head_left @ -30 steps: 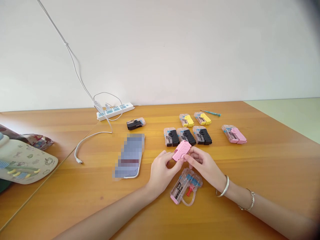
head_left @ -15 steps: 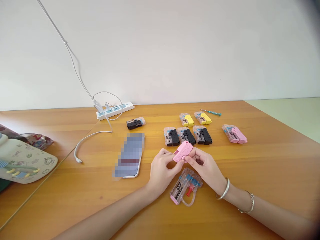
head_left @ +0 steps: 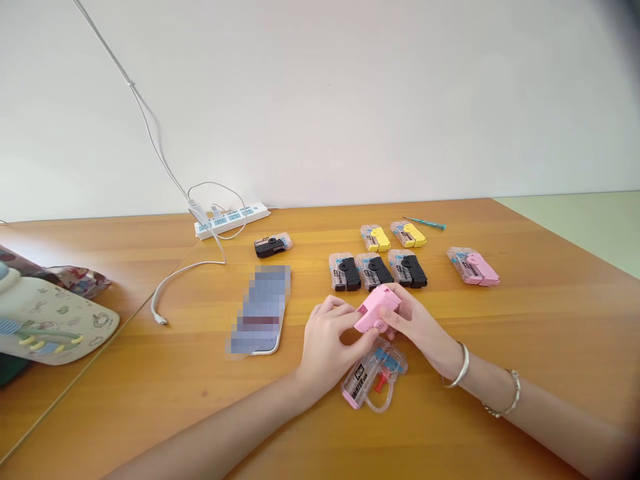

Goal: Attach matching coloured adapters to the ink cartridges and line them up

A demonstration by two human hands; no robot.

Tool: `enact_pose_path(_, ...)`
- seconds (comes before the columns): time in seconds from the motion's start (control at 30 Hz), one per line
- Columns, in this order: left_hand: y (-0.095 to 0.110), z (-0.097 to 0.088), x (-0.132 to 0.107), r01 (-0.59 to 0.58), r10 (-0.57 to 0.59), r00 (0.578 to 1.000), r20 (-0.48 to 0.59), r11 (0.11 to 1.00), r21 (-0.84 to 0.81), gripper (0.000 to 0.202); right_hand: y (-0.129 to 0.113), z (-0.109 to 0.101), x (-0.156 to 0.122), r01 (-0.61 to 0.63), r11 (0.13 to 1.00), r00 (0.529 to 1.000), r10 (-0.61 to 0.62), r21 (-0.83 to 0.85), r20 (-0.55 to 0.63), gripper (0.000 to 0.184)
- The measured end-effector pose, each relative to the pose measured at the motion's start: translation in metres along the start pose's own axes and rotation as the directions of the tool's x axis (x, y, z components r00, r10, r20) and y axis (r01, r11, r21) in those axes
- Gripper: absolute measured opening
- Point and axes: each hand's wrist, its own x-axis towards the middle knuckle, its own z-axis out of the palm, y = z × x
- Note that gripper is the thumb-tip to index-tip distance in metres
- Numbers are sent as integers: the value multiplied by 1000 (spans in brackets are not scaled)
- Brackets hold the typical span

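Note:
Both hands hold a small pink plastic shell piece [head_left: 376,308] just above the wooden table [head_left: 525,347]. My left hand [head_left: 331,340] pinches its lower left end, fingers curled. My right hand [head_left: 416,327] grips its right side from behind, with bracelets on the wrist. Directly below the hands lies a clear mini water gun body [head_left: 374,379] with a pink base, a red trigger and blue inner parts. It rests on the table, touched by neither hand as far as I can tell.
Behind the hands lie three black-and-clear water guns [head_left: 377,270], two yellow ones [head_left: 393,236], a pink one [head_left: 473,266] and another black one [head_left: 271,245]. A phone [head_left: 261,310], a white cable [head_left: 173,283], a power strip [head_left: 231,221], a small screwdriver [head_left: 425,224] and a patterned cap [head_left: 53,320] are around.
The pink piece and both hands have shifted slightly right and lower, closer to the clear water gun body. The piece is tilted more upright now.

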Motion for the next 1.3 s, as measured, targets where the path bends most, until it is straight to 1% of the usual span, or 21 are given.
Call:
enact_pose_path(0.07,2,-1,-1,-40,41,999,28,999,-20,15,-4,-6,1,-5,1000,999,5,13,31,38)
enact_pose_path(0.13,3,-2,-2,-40,44,996,73,998,-55,13,-7,-13,2,19,999,1000,-19,33,9,30)
enact_pose_path(0.23,2,-3,-4,-51,64,986,157,995,-86,18,-9,-26,7,59,985,996,-48,165,-69,26)
enact_pose_path(0.3,1,-3,-5,-86,101,970,222,993,-76,27,-7,-35,11,39,964,997,-20,262,-75,24)
enact_pose_path(0.37,-1,-1,-5,-100,110,954,277,994,-50,37,-4,-41,15,0,951,998,20,308,-62,22)
enact_pose_path(0.4,-1,-1,-6,-95,102,949,298,995,-39,37,-3,-42,17,-18,949,998,36,314,-52,20)
enact_pose_path(0.5,-3,0,-6,-81,90,942,324,996,-42,23,0,-42,18,-54,957,999,53,286,10,17)
enact_pose_path(0.6,-3,-1,-3,-29,67,951,303,991,-127,18,2,-40,17,-59,969,995,38,241,91,21)
enact_pose_path(0.67,-3,-2,-2,67,0,960,281,971,-228,18,3,-39,16,-46,976,993,21,215,117,25)
enact_pose_path(0.7,-3,-2,-2,131,-44,959,280,945,-299,18,4,-39,16,-38,980,992,13,197,128,26)
enact_pose_path(0.77,-4,-2,-2,254,-126,949,290,850,-462,20,5,-39,15,-16,989,987,-8,145,163,27)
enact_pose_path(0.83,-6,-1,-2,320,-199,944,262,743,-588,24,6,-37,14,6,997,976,-24,82,215,28)
enact_pose_path(0.9,-8,0,-1,323,-271,945,183,677,-661,26,4,-35,13,15,999,960,-23,28,279,32)
enact_pose_path(0.97,-9,0,0,306,-337,936,101,639,-705,26,3,-32,10,9,1000,937,-7,-2,349,36)
enact_pose_path(1.03,-9,-1,2,291,-384,922,49,605,-741,25,2,-27,6,-1,1000,911,6,-13,412,38)
enact_pose_path(1.07,-9,-1,2,285,-397,917,31,600,-747,24,2,-25,4,-5,1000,900,13,-19,436,39)
enact_pose_path(1.13,-9,-1,2,290,-401,916,25,618,-730,24,3,-19,0,-10,999,890,29,-44,455,39)
enact_pose_path(1.2,-9,0,1,318,-394,918,42,671,-670,23,4,-14,-4,-17,996,900,52,-85,433,38)
enact_pose_path(1.3,-10,1,-2,348,-380,924,52,773,-531,21,6,-9,-10,-25,988,917,84,-153,390,32)
